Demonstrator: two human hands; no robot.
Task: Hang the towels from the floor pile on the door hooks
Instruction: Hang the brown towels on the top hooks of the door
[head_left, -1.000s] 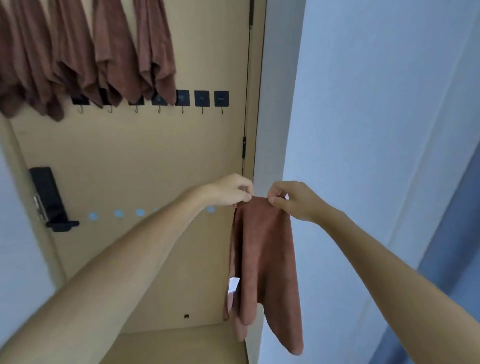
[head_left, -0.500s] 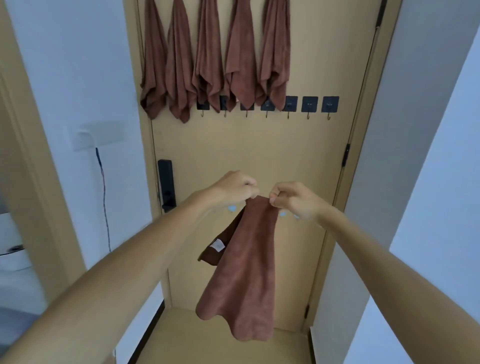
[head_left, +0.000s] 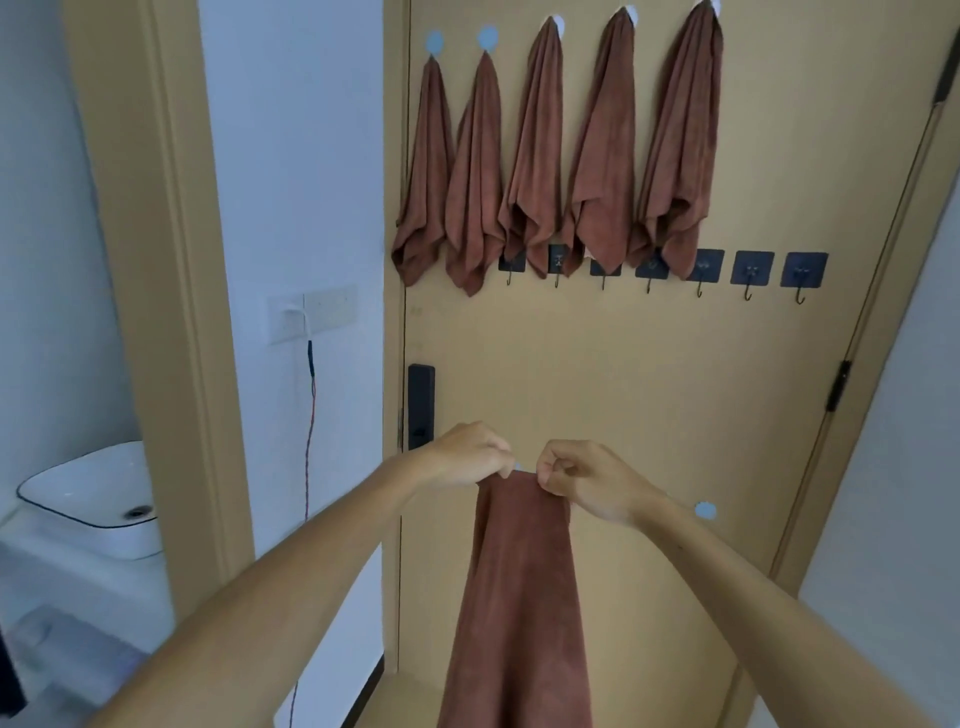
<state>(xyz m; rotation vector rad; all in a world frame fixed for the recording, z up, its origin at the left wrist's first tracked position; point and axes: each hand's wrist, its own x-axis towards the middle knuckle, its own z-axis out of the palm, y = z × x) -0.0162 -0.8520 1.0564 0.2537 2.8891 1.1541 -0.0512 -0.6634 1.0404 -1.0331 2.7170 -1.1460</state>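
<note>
A brown towel (head_left: 522, 597) hangs straight down in front of the tan door (head_left: 649, 389). My left hand (head_left: 467, 454) pinches its top edge on the left and my right hand (head_left: 584, 480) pinches it on the right, close together. Several brown towels (head_left: 540, 156) hang from round pale hooks high on the door. Under them runs a row of black square hooks (head_left: 750, 270); the three at the right end are bare. A pale round hook (head_left: 705, 511) sits low on the door, right of my right hand. No floor pile is in view.
A black door handle (head_left: 421, 405) is on the door's left edge. A white wall with a socket plate (head_left: 311, 312) and a red cable stands to the left. Beyond the left door frame is a white basin (head_left: 93, 499). A white wall closes the right side.
The view has swung left and up, showing the whole door and the top hooks. The towel, which swung sideways half a second ago, now hangs straight. Both hands still pinch its top edge.
</note>
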